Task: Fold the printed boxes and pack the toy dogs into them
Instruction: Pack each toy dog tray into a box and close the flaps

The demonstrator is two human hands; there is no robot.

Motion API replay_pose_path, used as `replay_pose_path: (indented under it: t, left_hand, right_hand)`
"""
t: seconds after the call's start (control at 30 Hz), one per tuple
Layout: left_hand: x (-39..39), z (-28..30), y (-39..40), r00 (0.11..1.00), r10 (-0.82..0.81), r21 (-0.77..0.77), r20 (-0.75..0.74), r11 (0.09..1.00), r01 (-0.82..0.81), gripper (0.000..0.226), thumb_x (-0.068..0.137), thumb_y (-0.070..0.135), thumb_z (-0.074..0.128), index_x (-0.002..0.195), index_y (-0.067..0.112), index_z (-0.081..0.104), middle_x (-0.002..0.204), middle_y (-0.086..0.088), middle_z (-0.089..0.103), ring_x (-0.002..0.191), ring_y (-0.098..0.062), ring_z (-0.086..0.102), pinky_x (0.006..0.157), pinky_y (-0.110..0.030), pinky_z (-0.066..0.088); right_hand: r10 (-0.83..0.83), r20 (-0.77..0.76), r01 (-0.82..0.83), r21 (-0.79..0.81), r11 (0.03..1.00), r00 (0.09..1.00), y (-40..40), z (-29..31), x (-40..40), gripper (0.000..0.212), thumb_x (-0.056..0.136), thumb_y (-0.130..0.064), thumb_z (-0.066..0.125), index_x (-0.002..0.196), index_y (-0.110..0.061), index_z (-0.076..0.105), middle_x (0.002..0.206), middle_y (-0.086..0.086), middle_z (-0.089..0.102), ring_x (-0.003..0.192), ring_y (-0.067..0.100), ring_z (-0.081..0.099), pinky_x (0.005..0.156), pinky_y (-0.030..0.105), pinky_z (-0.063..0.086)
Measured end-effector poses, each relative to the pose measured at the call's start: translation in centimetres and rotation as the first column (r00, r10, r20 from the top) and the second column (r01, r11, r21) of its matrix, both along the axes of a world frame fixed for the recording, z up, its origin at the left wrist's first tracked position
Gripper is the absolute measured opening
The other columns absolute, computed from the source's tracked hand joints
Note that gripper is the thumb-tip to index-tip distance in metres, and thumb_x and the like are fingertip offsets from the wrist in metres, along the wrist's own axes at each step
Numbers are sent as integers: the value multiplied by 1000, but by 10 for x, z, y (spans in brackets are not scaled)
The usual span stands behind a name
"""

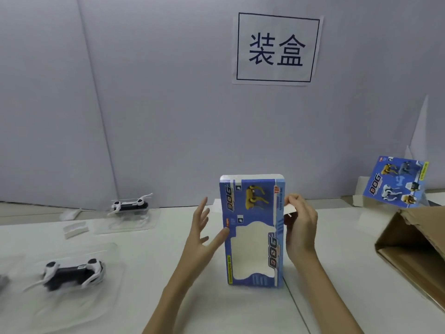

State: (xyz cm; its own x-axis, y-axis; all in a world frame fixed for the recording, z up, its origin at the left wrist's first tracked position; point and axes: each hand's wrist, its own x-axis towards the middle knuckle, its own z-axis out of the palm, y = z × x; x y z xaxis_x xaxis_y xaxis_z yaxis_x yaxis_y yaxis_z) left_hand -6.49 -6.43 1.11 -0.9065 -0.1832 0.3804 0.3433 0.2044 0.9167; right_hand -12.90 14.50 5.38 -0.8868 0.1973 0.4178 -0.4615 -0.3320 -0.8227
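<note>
White tabletop (337,237) running back to grey partition wall (144,92), paper sign (277,48) taped up. Blue printed box (252,230) standing upright at centre. Left hand (204,235) spreading wide, fingertips touching box's left edge; right hand (301,227) pinching side flap. Toy dogs lying in clear trays – one (72,273) near left, one (130,204) further back. Brown carton (414,249) crowding right edge – flat printed box (397,183) above it.
</note>
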Motion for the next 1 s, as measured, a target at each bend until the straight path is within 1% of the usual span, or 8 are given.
replay_pose_path:
  t: [0.17,0.23,0.37,0.57,0.63,0.8,0.9,1.0]
  left_hand:
    - [3,12,16,994,-82,224,-72,970,97,84,72,79,73,145,70,33,129,11,67,121,-17,68,80,-32,63]
    - [2,13,20,995,-8,259,-95,965,32,78,81,71,67,149,63,32,127,12,66,118,-18,70,77,-33,63]
    - [0,6,20,994,21,313,-107,949,13,79,91,61,62,160,49,26,134,11,64,121,-15,67,77,-27,61]
    - [3,9,19,993,-51,289,-104,954,79,55,101,46,46,148,65,25,137,37,58,125,-1,62,79,-21,59]
    - [3,10,17,992,-85,268,-88,958,106,57,100,47,44,148,67,21,140,38,54,128,0,60,78,-21,60]
    - [1,12,17,993,-108,220,-39,969,114,54,102,52,42,153,56,25,153,20,45,127,4,58,82,-20,58]
    - [3,9,20,994,-82,185,-74,978,94,45,98,56,49,141,52,38,146,10,55,129,-15,61,90,-37,61]
    - [9,10,27,992,-46,139,-118,988,62,26,95,51,52,121,50,48,129,20,65,122,-12,65,84,-27,60]
  right_hand:
    - [261,198,-215,-227,950,945,-11,-9,-3,43,108,-36,44,133,-4,56,103,22,54,100,39,54,89,49,41]
    - [236,170,-190,-248,950,957,-20,-11,1,36,110,-35,44,132,-10,56,101,19,57,102,34,56,91,47,43]
    - [168,104,-174,47,984,980,-36,-19,13,32,108,-43,46,124,-21,63,115,2,75,109,27,70,91,43,56]
    - [209,-17,-199,243,949,978,-50,-26,23,55,100,-35,55,150,-45,32,134,-20,63,119,9,67,76,25,61]
    - [228,-26,-213,273,938,973,-50,-27,23,64,98,-35,55,151,-50,24,127,-31,62,120,4,65,73,24,62]
    - [182,-84,-154,264,952,980,-45,-26,21,36,97,-32,59,132,-33,52,133,2,62,127,21,63,75,29,63]
    - [150,-99,-119,265,957,984,-43,-23,23,21,96,-51,58,114,-40,57,128,8,61,121,26,67,75,35,65]
    - [185,-30,-175,205,963,982,-44,-17,25,53,85,-80,52,110,-34,60,114,7,72,104,25,75,70,37,65]
